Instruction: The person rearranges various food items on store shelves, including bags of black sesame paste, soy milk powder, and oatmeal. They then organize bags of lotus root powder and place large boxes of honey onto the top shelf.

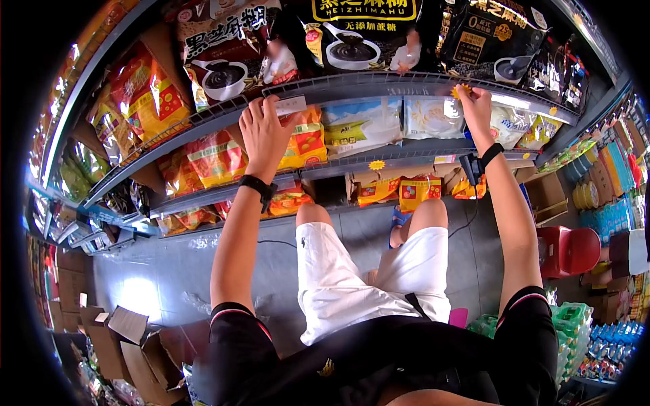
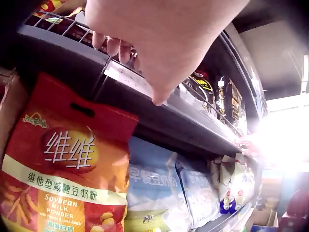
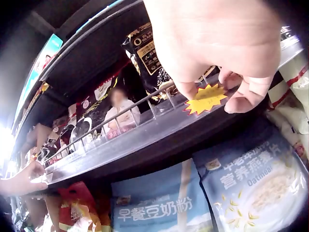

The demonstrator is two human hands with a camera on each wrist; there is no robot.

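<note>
My left hand (image 1: 266, 137) rests at the front edge of the upper shelf. Its fingers reach the wire rail, and the thumb touches near the end of a white price label (image 2: 129, 79). Farther right along that edge, my right hand (image 3: 224, 46) pinches a yellow starburst price tag (image 3: 206, 99) with a red border between thumb and fingers. Below the left hand stands a red and orange soybean milk powder bag (image 2: 67, 159). Blue bags, among them an oatmeal bag (image 3: 256, 179), stand under the right hand.
Large black sesame paste bags (image 1: 352, 44) fill the upper shelf behind its wire rail. Another starburst tag (image 1: 376, 164) marks the lower shelf edge. A red stool (image 1: 569, 252) stands on the floor to the right, and opened cardboard boxes (image 1: 145, 355) lie at the lower left.
</note>
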